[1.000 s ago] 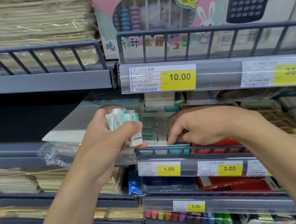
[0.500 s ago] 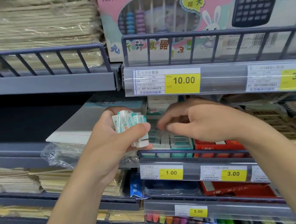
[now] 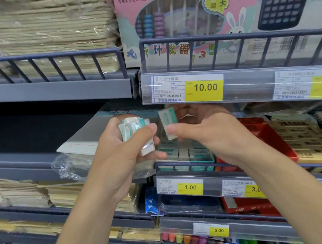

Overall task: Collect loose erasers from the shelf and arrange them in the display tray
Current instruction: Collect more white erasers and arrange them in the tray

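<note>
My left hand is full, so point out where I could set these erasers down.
The dark bay left of the white box, under the grey upper shelf, looks bare, though shadowed. The eraser tray shows packed rows, hemmed by the red tray and crumpled plastic wrap.

White-and-teal erasers (image 3: 135,132), red tray (image 3: 271,136), yellow price tags (image 3: 204,88)

A stationery shop: grey railed shelves (image 3: 53,91) carry yellow price tags (image 3: 204,88), with a boxed abacus (image 3: 175,21) at 12 o'clock and stacked notebooks (image 3: 47,30) at 10 o'clock.
</note>
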Action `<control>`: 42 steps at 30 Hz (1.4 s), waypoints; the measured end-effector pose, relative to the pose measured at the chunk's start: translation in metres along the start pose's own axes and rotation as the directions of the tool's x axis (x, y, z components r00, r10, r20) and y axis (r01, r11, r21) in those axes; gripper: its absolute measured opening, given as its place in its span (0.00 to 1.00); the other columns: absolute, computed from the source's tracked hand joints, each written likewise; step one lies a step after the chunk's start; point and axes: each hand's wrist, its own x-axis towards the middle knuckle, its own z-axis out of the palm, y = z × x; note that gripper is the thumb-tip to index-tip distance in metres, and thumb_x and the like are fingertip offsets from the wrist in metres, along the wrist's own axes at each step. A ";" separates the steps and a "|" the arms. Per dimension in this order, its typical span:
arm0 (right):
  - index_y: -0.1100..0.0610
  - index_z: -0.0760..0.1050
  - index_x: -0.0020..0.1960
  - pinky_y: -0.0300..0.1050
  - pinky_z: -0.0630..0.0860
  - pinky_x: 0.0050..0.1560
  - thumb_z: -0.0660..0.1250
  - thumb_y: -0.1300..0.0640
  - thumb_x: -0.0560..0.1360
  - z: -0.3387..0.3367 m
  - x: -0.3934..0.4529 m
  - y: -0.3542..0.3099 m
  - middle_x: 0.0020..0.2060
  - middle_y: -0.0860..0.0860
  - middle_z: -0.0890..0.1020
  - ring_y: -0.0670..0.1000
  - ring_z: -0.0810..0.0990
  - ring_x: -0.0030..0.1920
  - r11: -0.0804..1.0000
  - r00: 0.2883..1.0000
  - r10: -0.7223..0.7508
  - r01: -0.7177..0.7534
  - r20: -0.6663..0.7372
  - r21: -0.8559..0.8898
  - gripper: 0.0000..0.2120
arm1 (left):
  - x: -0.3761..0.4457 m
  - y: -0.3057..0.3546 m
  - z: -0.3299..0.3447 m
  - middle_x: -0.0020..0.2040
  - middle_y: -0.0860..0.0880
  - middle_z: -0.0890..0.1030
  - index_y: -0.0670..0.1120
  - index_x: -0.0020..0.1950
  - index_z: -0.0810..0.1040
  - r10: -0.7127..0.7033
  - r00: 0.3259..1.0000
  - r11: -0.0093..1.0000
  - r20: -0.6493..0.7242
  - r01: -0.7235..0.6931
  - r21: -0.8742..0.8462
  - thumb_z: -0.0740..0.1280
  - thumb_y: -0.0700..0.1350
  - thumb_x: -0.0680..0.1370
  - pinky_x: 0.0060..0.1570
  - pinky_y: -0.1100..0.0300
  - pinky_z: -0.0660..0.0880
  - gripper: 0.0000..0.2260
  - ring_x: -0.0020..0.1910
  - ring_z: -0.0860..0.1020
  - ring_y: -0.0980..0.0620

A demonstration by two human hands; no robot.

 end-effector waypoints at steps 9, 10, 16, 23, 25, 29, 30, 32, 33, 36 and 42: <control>0.52 0.84 0.52 0.41 0.80 0.45 0.77 0.56 0.73 -0.012 0.036 0.017 0.41 0.46 0.87 0.46 0.86 0.39 0.923 0.863 0.304 -0.162 0.402 -0.349 0.09 | 0.001 0.005 -0.012 0.36 0.49 0.84 0.44 0.55 0.74 0.037 0.999 0.999 -0.021 -0.036 0.027 0.76 0.41 0.70 0.31 0.57 0.80 0.17 0.35 0.83 0.47; 0.52 0.84 0.52 0.38 0.78 0.42 0.76 0.55 0.73 -0.010 0.038 0.017 0.39 0.45 0.87 0.44 0.85 0.37 0.913 0.848 0.321 -0.159 0.423 -0.375 0.08 | 0.001 0.004 -0.011 0.36 0.49 0.84 0.44 0.55 0.74 0.034 0.999 0.999 -0.019 -0.033 0.028 0.76 0.41 0.70 0.31 0.57 0.80 0.17 0.35 0.83 0.48; 0.56 0.84 0.48 0.37 0.77 0.36 0.75 0.59 0.74 0.007 0.045 0.018 0.35 0.49 0.85 0.45 0.81 0.30 0.927 0.822 0.321 -0.171 0.471 -0.334 0.03 | 0.001 0.004 -0.012 0.37 0.49 0.84 0.44 0.55 0.74 0.028 0.999 0.999 -0.016 -0.028 0.023 0.76 0.40 0.71 0.32 0.57 0.80 0.16 0.36 0.83 0.48; 0.43 0.82 0.39 0.31 0.72 0.33 0.76 0.48 0.71 0.011 0.048 0.020 0.31 0.36 0.83 0.37 0.79 0.32 0.839 0.859 0.280 -0.002 0.428 -0.544 0.04 | 0.003 0.003 -0.013 0.37 0.49 0.85 0.44 0.56 0.75 0.008 1.000 1.000 -0.022 -0.008 0.030 0.77 0.42 0.70 0.32 0.56 0.80 0.18 0.35 0.83 0.47; 0.42 0.82 0.39 0.30 0.71 0.32 0.76 0.47 0.71 0.011 0.047 0.022 0.30 0.35 0.82 0.37 0.78 0.31 0.834 0.853 0.290 -0.003 0.433 -0.551 0.04 | 0.003 0.002 -0.012 0.38 0.48 0.85 0.43 0.56 0.75 0.002 1.000 0.999 -0.017 -0.002 0.039 0.77 0.42 0.70 0.32 0.56 0.81 0.18 0.35 0.83 0.46; 0.42 0.82 0.40 0.27 0.69 0.31 0.75 0.47 0.72 0.011 0.046 0.021 0.30 0.32 0.81 0.34 0.77 0.31 0.819 0.858 0.254 0.054 0.446 -0.571 0.04 | 0.004 0.002 -0.011 0.41 0.43 0.86 0.44 0.55 0.77 -0.020 1.000 0.994 0.014 0.019 0.106 0.77 0.43 0.69 0.33 0.55 0.80 0.18 0.33 0.82 0.43; 0.43 0.83 0.42 0.29 0.71 0.33 0.76 0.47 0.72 0.010 0.046 0.021 0.31 0.33 0.81 0.35 0.78 0.33 0.820 0.863 0.244 0.060 0.442 -0.570 0.02 | 0.004 0.002 -0.010 0.41 0.42 0.86 0.44 0.55 0.77 -0.027 0.999 0.992 0.026 0.023 0.124 0.77 0.42 0.69 0.32 0.55 0.80 0.17 0.32 0.81 0.43; 0.45 0.84 0.47 0.31 0.73 0.36 0.76 0.47 0.72 0.007 0.043 0.018 0.32 0.33 0.81 0.36 0.79 0.35 0.835 0.894 0.213 0.043 0.395 -0.548 0.05 | 0.003 0.002 -0.009 0.40 0.40 0.85 0.45 0.53 0.78 -0.041 0.998 0.989 0.050 0.034 0.145 0.77 0.42 0.68 0.32 0.56 0.79 0.16 0.30 0.80 0.42; 0.44 0.84 0.49 0.29 0.74 0.37 0.75 0.47 0.72 0.005 0.040 0.017 0.33 0.32 0.81 0.36 0.79 0.36 0.863 0.922 0.175 0.025 0.344 -0.504 0.07 | 0.003 0.003 -0.009 0.40 0.40 0.85 0.47 0.52 0.78 -0.050 0.997 0.987 0.062 0.040 0.153 0.77 0.42 0.67 0.32 0.56 0.79 0.16 0.30 0.79 0.43; 0.45 0.83 0.54 0.37 0.79 0.46 0.73 0.52 0.75 0.000 0.030 0.012 0.42 0.40 0.85 0.41 0.83 0.42 0.997 0.961 0.067 -0.056 0.267 -0.049 0.08 | 0.001 0.005 -0.010 0.42 0.39 0.84 0.50 0.48 0.81 -0.071 0.993 0.982 0.095 0.053 0.182 0.79 0.44 0.63 0.33 0.54 0.80 0.16 0.30 0.80 0.42; 0.54 0.83 0.55 0.42 0.78 0.45 0.73 0.53 0.75 0.006 0.019 0.005 0.43 0.53 0.86 0.48 0.81 0.39 0.954 0.944 -0.055 -0.047 0.325 0.295 0.10 | -0.001 0.004 -0.008 0.41 0.45 0.86 0.53 0.48 0.80 -0.058 0.992 0.958 0.115 0.023 0.287 0.81 0.46 0.63 0.38 0.42 0.80 0.17 0.32 0.83 0.42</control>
